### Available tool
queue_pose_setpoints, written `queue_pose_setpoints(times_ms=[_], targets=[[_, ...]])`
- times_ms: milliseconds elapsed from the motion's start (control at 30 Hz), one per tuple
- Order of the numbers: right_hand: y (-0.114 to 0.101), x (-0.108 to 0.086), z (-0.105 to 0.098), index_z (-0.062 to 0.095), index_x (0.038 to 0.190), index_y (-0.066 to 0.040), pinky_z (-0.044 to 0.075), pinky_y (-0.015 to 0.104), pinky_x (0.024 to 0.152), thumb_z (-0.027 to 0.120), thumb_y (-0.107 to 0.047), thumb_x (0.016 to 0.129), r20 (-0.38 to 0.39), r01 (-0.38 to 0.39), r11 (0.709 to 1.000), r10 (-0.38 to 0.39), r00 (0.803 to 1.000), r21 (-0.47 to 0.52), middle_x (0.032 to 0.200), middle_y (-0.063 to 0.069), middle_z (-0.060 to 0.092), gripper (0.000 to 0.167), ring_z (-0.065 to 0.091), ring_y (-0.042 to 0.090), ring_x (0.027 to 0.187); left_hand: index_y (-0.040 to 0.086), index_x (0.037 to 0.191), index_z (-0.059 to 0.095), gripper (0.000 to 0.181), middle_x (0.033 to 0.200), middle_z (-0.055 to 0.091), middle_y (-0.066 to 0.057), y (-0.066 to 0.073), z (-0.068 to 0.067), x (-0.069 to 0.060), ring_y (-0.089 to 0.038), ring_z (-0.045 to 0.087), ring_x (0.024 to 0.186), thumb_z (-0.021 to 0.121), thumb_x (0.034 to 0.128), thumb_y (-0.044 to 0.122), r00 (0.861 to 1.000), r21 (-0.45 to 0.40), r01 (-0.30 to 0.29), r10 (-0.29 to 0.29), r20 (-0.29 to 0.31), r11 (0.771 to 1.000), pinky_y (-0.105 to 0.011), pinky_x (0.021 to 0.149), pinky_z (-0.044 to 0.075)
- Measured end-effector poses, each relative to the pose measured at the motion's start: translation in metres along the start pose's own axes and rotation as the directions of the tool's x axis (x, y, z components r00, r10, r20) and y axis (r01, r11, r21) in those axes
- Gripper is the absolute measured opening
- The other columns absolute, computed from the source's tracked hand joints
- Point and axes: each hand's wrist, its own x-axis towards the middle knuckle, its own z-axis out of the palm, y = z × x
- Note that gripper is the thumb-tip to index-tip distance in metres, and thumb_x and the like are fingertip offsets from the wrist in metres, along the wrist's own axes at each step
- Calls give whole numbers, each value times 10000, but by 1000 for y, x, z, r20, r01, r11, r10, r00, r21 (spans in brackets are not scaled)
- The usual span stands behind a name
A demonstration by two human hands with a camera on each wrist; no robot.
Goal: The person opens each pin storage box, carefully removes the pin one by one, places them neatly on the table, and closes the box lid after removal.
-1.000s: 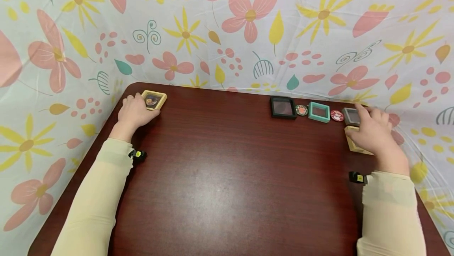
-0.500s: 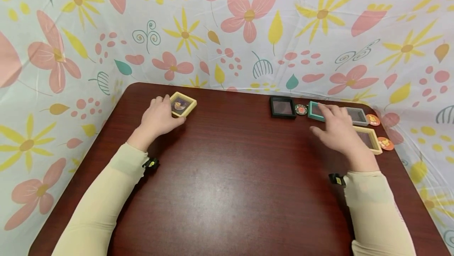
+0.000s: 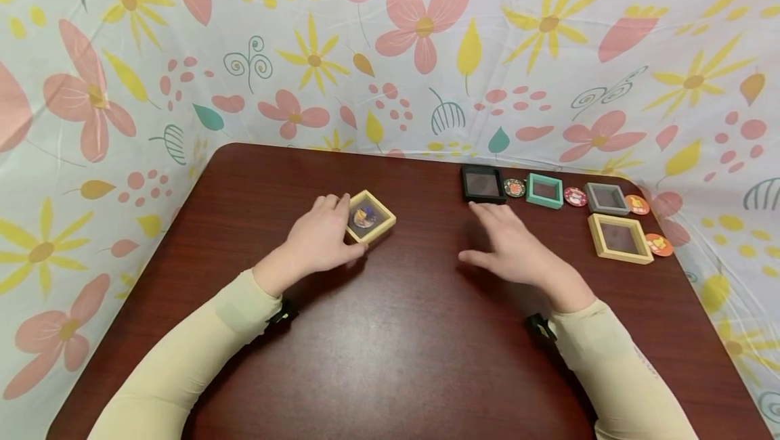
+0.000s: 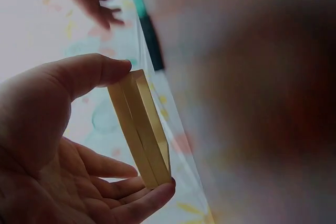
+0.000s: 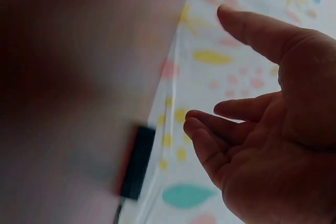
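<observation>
My left hand [image 3: 317, 237] grips a yellow square display frame [image 3: 379, 229] between thumb and fingers, with a round coin-like chip [image 3: 364, 216] behind its clear film. In the left wrist view the yellow frame [image 4: 140, 127] shows edge-on, thumb at one end and fingertips at the other. Fingers apart and nothing in it, my right hand [image 3: 514, 244] reaches over the table's middle right. Its fingertips are close to a black frame [image 3: 483, 184]; whether they touch it I cannot tell.
Right of the black frame lie a green chip [image 3: 514, 187], a teal frame [image 3: 545, 191], a red chip [image 3: 575, 197], a grey frame [image 3: 607, 198] and an orange chip [image 3: 637, 205]. Another yellow frame [image 3: 621, 238] and orange chip [image 3: 659, 245] lie nearer. Floral cloth [image 3: 390, 54] borders the dark table [image 3: 390, 345].
My left hand has carried the yellow frame rightward and nearer from the far left corner. My right hand has moved left from the grey and yellow frames, past the teal one.
</observation>
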Motion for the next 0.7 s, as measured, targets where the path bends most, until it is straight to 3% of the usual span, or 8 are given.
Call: queue_pose_setpoints(times_ms=[267, 533, 700], targets=[[-36, 0, 22, 353, 1676, 109, 399, 618, 1218, 912, -454, 937, 113, 45, 994, -56, 992, 103, 1656, 294, 444, 1084, 407, 437, 1531, -145, 1601, 462, 1091, 1373, 639, -245, 33, 13, -16, -370, 591, 1244, 878, 853, 531, 992, 27, -119, 118, 39, 993, -465, 943, 600], [-51, -3, 35, 384, 1668, 95, 436, 590, 1199, 930, -451, 918, 148, 79, 985, -102, 984, 155, 1640, 249, 485, 1077, 436, 386, 1518, -123, 1600, 482, 1083, 1427, 633, -249, 51, 20, -26, -382, 591, 1302, 873, 846, 549, 983, 23, -166, 163, 81, 986, -456, 987, 594], [-56, -3, 37, 378, 1680, 72, 446, 570, 1192, 932, -453, 913, 187, 59, 981, -94, 978, 187, 1641, 219, 489, 1082, 436, 347, 1517, -125, 1601, 480, 1093, 1436, 631, -246, 58, 23, -31, -369, 594, 1296, 882, 843, 551, 978, 24, -186, 183, 102, 982, -437, 969, 601]])
